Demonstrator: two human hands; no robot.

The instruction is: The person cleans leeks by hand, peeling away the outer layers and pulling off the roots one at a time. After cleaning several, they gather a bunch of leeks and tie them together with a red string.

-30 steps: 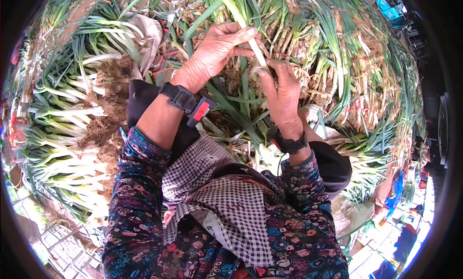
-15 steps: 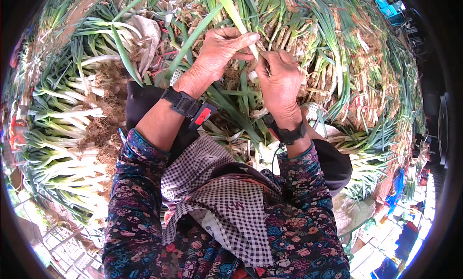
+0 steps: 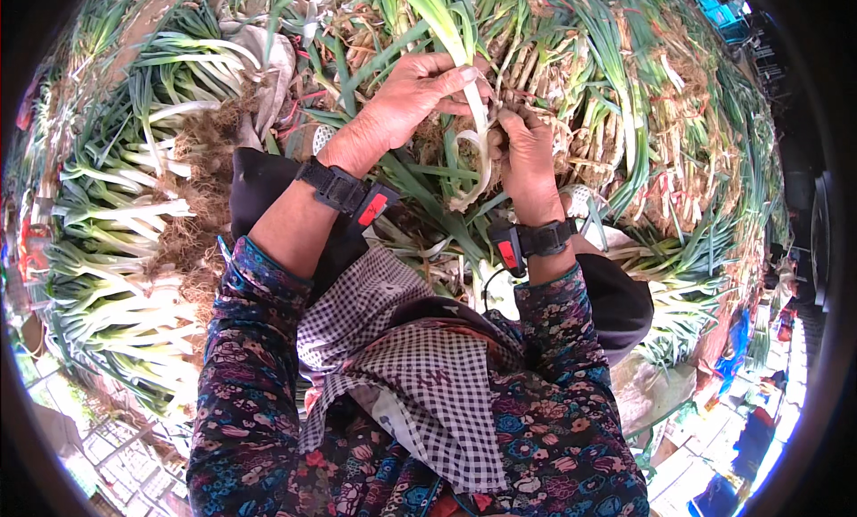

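My left hand [image 3: 428, 88] is closed around a green onion [image 3: 453, 42], its leaves pointing up and away. Below those fingers the pale lower part hangs down, and a white, peeled-looking strip [image 3: 485, 170] curls beside it. Close to the right of the stem is my right hand [image 3: 528, 151], with thumb and fingers pinched together. What they hold, if anything, is hidden. Loose green leaves [image 3: 446, 173] and scraps lie beneath both hands, between my knees.
Trimmed green onions [image 3: 125, 249] with brown roots lie in a row at left. Untrimmed bundles [image 3: 607, 133] are heaped at far right. More onions [image 3: 687, 294] sit beside my right knee. A pale sack [image 3: 277, 66] is at far left, a blue crate [image 3: 719, 12] at upper right.
My right hand has moved down and slightly right along the stem. A white strip now hangs curling below my left hand, which still grips the green onion.
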